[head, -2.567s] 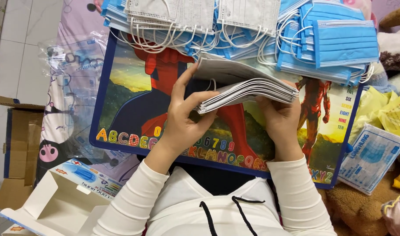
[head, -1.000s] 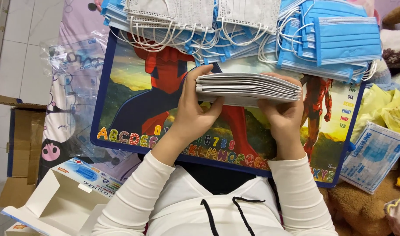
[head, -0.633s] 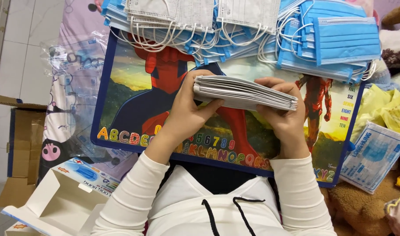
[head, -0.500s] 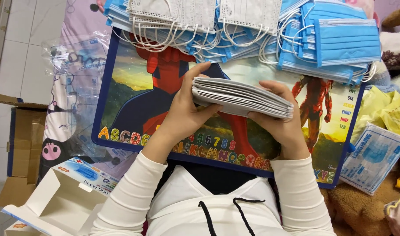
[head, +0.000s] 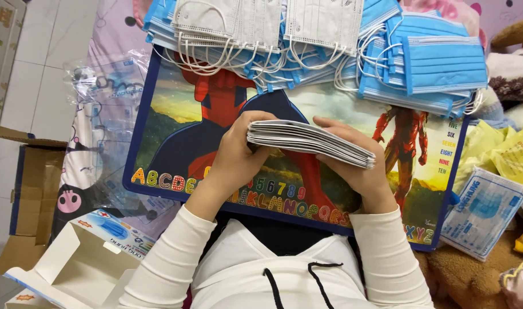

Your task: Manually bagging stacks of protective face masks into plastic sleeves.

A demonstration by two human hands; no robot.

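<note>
Both hands hold one thick stack of flat white packets (head: 308, 141) above a colourful lap board (head: 158, 131) printed with cartoon figures, letters and numbers. My left hand (head: 237, 154) grips the stack's left end, thumb on top. The right end rests in my right hand (head: 358, 171), fingers wrapped beneath it. The stack tilts down to the right. Piles of blue face masks (head: 438, 63) and white face masks (head: 238, 20) with ear loops lie along the board's far edge.
An open white and blue carton (head: 78, 266) lies at lower left beside a brown cardboard box (head: 30, 194). Clear plastic bags (head: 98, 109) sit left of the board. A sealed mask packet (head: 484, 212) and yellow bags (head: 501, 154) lie right.
The stack was squared up level between both hands, then tipped so its right end dropped. The hands shifted slightly lower over the board.
</note>
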